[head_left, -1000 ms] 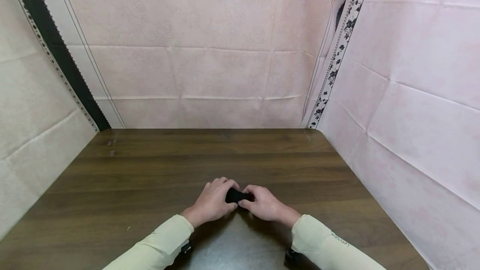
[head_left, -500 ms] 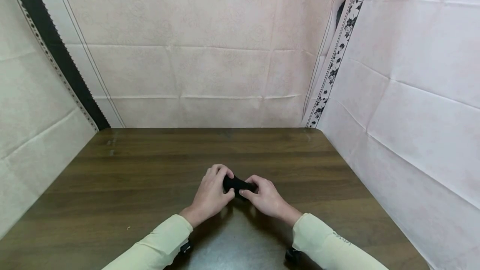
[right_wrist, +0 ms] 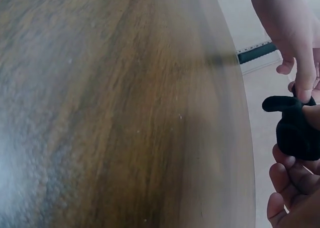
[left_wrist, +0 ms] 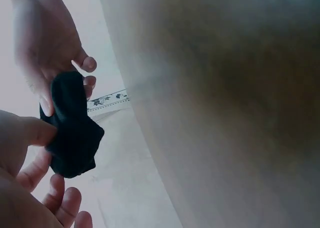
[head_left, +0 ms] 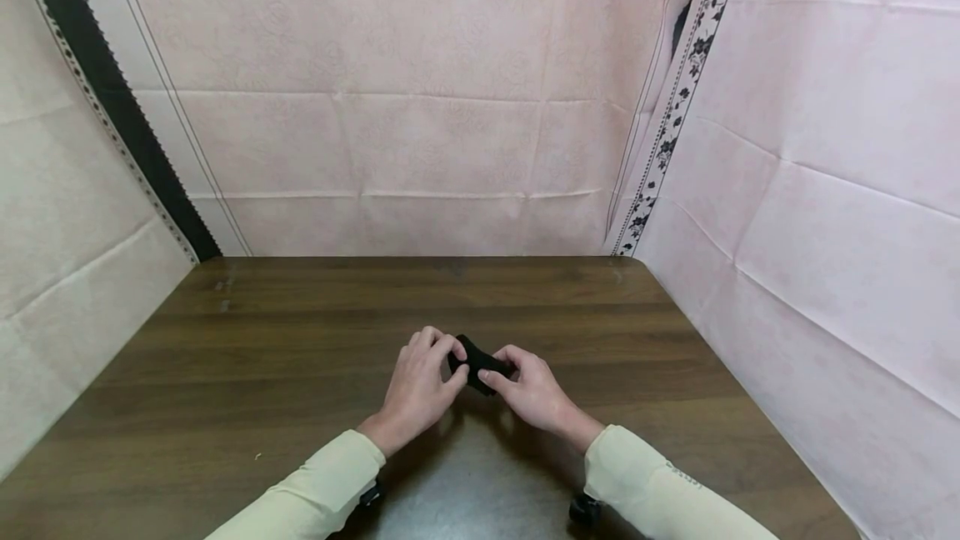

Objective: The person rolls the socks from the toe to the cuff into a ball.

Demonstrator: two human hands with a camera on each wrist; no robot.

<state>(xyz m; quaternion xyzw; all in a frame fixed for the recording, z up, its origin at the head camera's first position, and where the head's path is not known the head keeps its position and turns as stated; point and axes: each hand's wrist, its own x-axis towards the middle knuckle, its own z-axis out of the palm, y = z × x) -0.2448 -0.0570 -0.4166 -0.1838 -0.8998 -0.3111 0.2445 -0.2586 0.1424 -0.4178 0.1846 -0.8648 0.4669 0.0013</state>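
A small, soft black sock-like cloth bundle (head_left: 480,363) is held between both hands above the table. My left hand (head_left: 417,386) pinches its left end between thumb and fingers, while my right hand (head_left: 536,394) grips the right end with the thumb on the near side. In the left wrist view the bundle (left_wrist: 75,130) shows a rounded end by the right hand (left_wrist: 47,43) and a bulkier folded part near the left fingers (left_wrist: 37,170). From the right wrist, a rounded flap sticks out of the bundle (right_wrist: 297,133), and part of it lies outside the frame.
The brown wood-grain table (head_left: 315,323) spreads around the hands. Pale pink cloth (head_left: 442,140) hangs behind its far edge, with similar cloth (head_left: 825,215) at the sides. A tiny pale speck (head_left: 257,457) lies at the left of the table.
Both hands have moved slightly farther from the body with the black bundle. The left fingers have shifted on it, and more of the bundle now shows, turned and spread between the hands.
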